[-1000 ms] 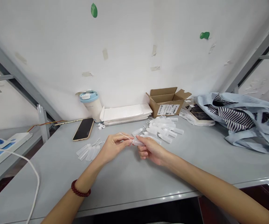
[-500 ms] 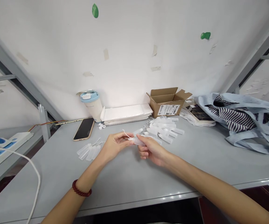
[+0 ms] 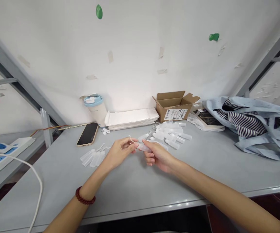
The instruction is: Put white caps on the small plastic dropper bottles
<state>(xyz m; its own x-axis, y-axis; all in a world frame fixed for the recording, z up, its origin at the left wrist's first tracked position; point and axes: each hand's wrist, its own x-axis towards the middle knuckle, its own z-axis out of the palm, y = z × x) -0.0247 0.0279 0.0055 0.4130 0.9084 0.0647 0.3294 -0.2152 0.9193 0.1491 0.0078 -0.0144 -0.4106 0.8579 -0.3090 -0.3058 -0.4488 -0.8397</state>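
Between my hands, over the middle of the table, is a small translucent plastic tube (image 3: 144, 148) with a thin white cord (image 3: 131, 139) at its left end. My right hand (image 3: 158, 156) is closed around the tube's body. The fingers of my left hand (image 3: 121, 150) pinch the left end, where the cord comes out; the exact grip is partly hidden. Just behind my right hand lies a heap of similar tubes (image 3: 171, 132). Left of my left hand, a smaller group of tubes with cords (image 3: 93, 157) rests on the table.
Along the wall stand a lidded cup (image 3: 98, 111), a stack of white envelopes (image 3: 132, 118) and an open cardboard box (image 3: 176, 108). A phone (image 3: 87, 134) and small white caps (image 3: 106, 131) lie left. A light blue cloth bag (image 3: 271, 129) is at right, a power strip (image 3: 7, 157) far left.
My left fingers have shifted slightly, with the thumb now pressing at the tube's left end. My right hand holds the tube in nearly the same place.
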